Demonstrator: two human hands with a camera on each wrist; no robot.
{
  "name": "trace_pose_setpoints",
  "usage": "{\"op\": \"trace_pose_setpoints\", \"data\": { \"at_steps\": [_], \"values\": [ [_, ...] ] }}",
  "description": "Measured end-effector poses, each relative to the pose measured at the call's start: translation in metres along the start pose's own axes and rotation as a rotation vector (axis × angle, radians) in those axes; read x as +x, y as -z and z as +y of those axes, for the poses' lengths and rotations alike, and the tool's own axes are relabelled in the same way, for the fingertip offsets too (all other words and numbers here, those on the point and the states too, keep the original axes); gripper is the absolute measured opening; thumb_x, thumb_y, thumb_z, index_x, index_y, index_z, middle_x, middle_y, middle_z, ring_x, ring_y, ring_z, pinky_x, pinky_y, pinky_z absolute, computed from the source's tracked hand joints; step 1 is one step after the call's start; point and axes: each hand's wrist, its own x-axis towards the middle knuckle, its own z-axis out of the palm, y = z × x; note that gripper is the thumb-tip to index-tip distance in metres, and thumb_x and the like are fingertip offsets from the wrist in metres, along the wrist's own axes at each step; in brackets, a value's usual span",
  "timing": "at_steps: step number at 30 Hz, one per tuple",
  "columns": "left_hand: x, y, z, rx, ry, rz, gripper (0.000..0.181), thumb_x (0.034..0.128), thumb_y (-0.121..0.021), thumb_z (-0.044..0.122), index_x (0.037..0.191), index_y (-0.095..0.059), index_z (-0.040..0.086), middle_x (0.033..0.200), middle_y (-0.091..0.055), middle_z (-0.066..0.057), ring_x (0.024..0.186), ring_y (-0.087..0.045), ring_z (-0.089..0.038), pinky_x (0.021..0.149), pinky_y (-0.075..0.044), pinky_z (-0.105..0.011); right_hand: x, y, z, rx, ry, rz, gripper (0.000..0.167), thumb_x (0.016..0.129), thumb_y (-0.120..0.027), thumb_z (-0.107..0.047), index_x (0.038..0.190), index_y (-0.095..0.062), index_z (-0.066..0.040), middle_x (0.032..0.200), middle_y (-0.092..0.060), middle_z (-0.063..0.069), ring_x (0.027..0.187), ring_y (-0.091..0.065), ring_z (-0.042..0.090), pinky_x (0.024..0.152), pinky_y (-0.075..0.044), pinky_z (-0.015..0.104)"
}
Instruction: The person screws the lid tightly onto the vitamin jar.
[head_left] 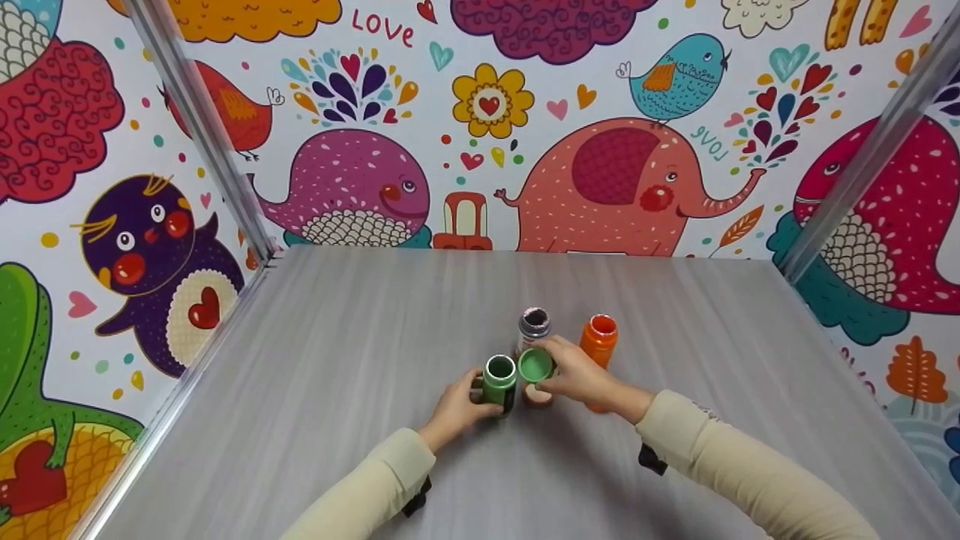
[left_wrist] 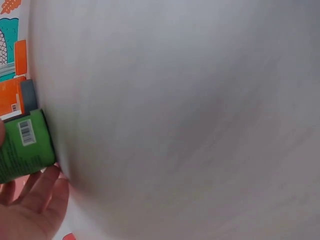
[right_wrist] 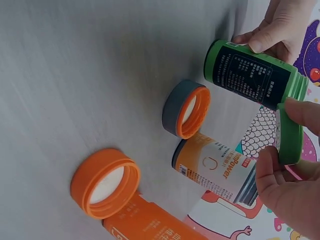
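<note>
My left hand (head_left: 456, 410) grips an uncapped green bottle (head_left: 499, 390) by its side, fingers and thumb around it. Its mouth faces up in the head view; a dark label (right_wrist: 245, 75) shows in the right wrist view. Between thumb and fingers, my right hand (head_left: 581, 373) pinches a green screw lid (head_left: 535, 365), its hollow side toward the head camera. The lid is close beside the bottle's neck. Just behind the lid stands an open bottle with a grey neck (head_left: 534, 324) and a white-and-orange label (right_wrist: 217, 162). An open orange bottle (head_left: 599, 341) stands right of it.
A grey lid with an orange inner ring (right_wrist: 175, 112) lies on the table before the grey-necked bottle. An orange lid (right_wrist: 80, 185) lies near the orange bottle, mostly hidden by my right wrist in the head view. Metal posts (head_left: 217, 142) and printed walls (head_left: 487, 45) bound the grey table (head_left: 337, 337).
</note>
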Motion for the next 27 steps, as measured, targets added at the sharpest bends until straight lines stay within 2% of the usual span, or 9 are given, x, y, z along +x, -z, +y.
{"op": "trace_pose_setpoints", "data": {
  "at_steps": [4, 11, 17, 27],
  "values": [
    [-0.0002, 0.0011, -0.0004, 0.004, 0.003, -0.012, 0.059, 0.0727, -0.076, 0.012, 0.122, -0.047, -0.005, 0.113, -0.059, -0.023, 0.101, -0.059, -0.034, 0.090, -0.044, -0.045, 0.0033, -0.0004, -0.0015, -0.036, 0.032, 0.003, 0.056, 0.072, -0.074, -0.003, 0.122, -0.051, 0.004, 0.111, -0.053, 0.014, 0.096, -0.053, 0.025, 0.084, -0.049, 0.041],
    [-0.0008, 0.0014, -0.0020, 0.079, -0.032, -0.008, 0.056, 0.0708, -0.077, 0.011, 0.118, -0.051, -0.004, 0.107, -0.062, -0.020, 0.100, -0.059, -0.033, 0.090, -0.044, -0.045, 0.0056, -0.0014, -0.0031, -0.067, 0.043, -0.011, 0.056, 0.071, -0.075, -0.004, 0.121, -0.051, 0.004, 0.113, -0.051, 0.016, 0.096, -0.053, 0.026, 0.084, -0.049, 0.040],
    [-0.0014, 0.0010, -0.0027, 0.077, -0.035, -0.010, 0.054, 0.0713, -0.076, 0.011, 0.117, -0.051, -0.003, 0.108, -0.062, -0.020, 0.099, -0.060, -0.032, 0.089, -0.045, -0.044, 0.0062, -0.0007, -0.0034, -0.115, 0.091, -0.008, 0.056, 0.070, -0.076, -0.005, 0.119, -0.052, 0.004, 0.114, -0.050, 0.017, 0.097, -0.052, 0.028, 0.084, -0.048, 0.041],
    [-0.0021, 0.0017, -0.0022, 0.085, -0.038, -0.001, 0.051, 0.0714, -0.076, 0.011, 0.114, -0.053, -0.003, 0.107, -0.063, -0.019, 0.099, -0.060, -0.032, 0.090, -0.044, -0.044, 0.0053, 0.0021, -0.0088, -0.178, 0.118, -0.012, 0.058, 0.070, -0.077, -0.009, 0.122, -0.052, 0.002, 0.115, -0.049, 0.013, 0.099, -0.051, 0.026, 0.084, -0.049, 0.038]
  ]
}}
